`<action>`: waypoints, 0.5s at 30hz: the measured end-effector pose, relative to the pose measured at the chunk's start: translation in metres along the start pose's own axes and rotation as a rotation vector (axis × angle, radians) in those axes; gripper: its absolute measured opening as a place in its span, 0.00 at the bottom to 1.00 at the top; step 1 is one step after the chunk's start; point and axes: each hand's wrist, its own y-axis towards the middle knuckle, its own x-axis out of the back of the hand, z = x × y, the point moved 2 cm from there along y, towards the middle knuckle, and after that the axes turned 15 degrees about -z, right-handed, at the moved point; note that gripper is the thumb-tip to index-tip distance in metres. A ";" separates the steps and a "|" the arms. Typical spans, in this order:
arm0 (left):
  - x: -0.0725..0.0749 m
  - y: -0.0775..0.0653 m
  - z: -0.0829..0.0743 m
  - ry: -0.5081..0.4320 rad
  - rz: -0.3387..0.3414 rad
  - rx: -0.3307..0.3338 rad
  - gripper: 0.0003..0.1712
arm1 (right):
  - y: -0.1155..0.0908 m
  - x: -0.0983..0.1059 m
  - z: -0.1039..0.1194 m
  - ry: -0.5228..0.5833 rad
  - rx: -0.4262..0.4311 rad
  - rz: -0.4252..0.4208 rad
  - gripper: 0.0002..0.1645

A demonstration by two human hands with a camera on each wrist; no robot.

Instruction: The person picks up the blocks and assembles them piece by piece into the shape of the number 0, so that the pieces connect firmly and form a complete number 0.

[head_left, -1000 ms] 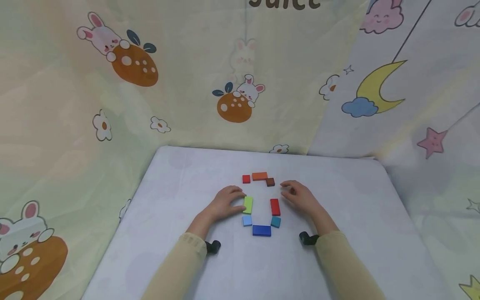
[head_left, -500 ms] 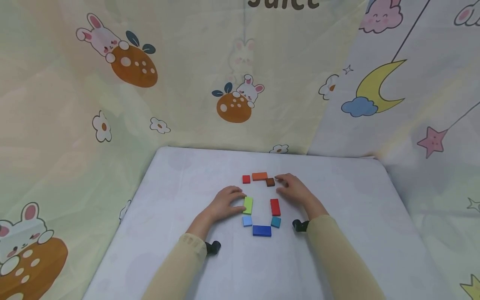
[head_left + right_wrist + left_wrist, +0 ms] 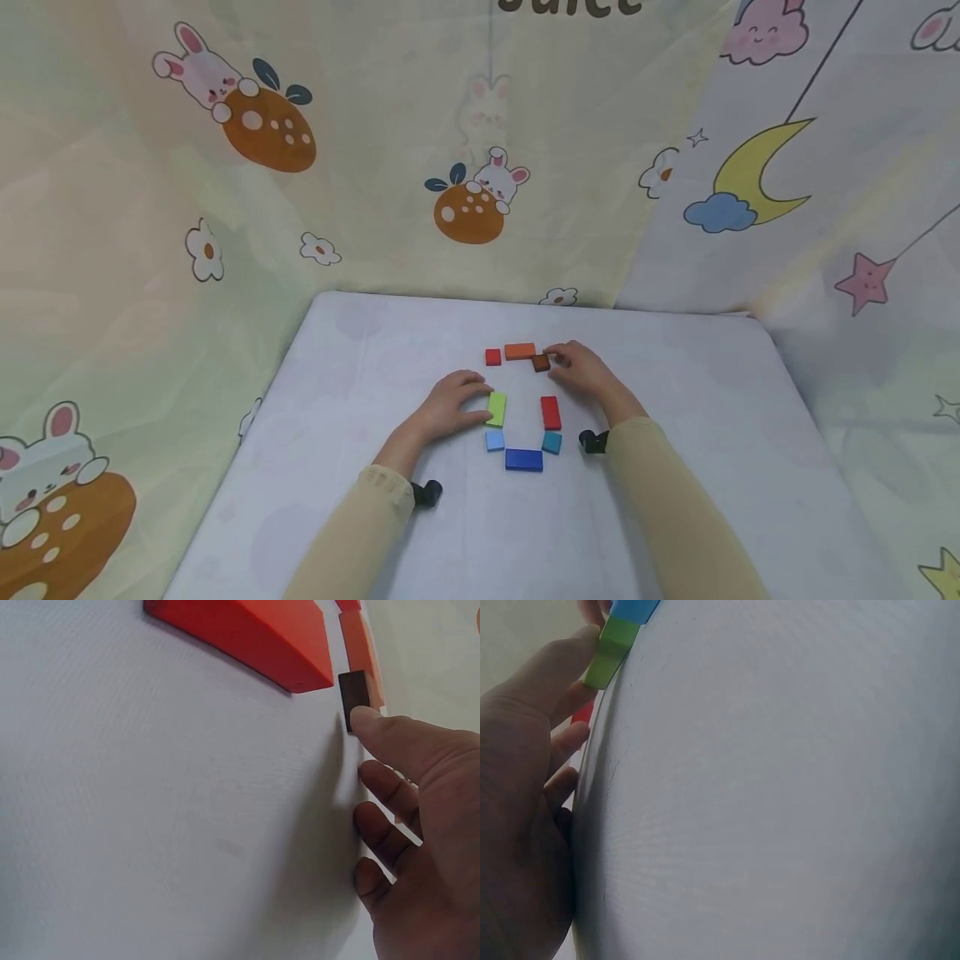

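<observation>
My left hand (image 3: 453,405) holds the light green block (image 3: 496,409) between thumb and fingers. In the left wrist view the thumb lies against the green block (image 3: 613,652), beside the light blue one (image 3: 635,609). My right hand (image 3: 583,372) has its thumb and index finger at the small brown block (image 3: 541,363). The right wrist view shows the thumb tip over one end of the brown block (image 3: 354,691), the other fingers loosely curled. An orange block (image 3: 520,352) lies against the brown one, and a small red block (image 3: 492,357) sits left of it.
Nearer the person, a long red block (image 3: 551,412), a teal block (image 3: 552,442), a dark blue block (image 3: 523,460) and a light blue block (image 3: 494,441) form a rounded lower outline on the white table (image 3: 337,350). A printed cloth backdrop (image 3: 375,167) hangs behind.
My right hand has moved forward and left, from beside the blocks to the brown block, which now looks slightly turned. The left hand has stayed at the green block.
</observation>
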 end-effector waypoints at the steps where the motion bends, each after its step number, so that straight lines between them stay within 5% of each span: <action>1: 0.000 0.000 0.000 -0.002 0.001 -0.001 0.32 | 0.000 -0.001 0.000 -0.001 0.004 -0.005 0.27; 15: -0.001 0.002 0.002 0.012 0.000 -0.012 0.33 | 0.003 -0.002 -0.013 0.048 0.018 0.003 0.22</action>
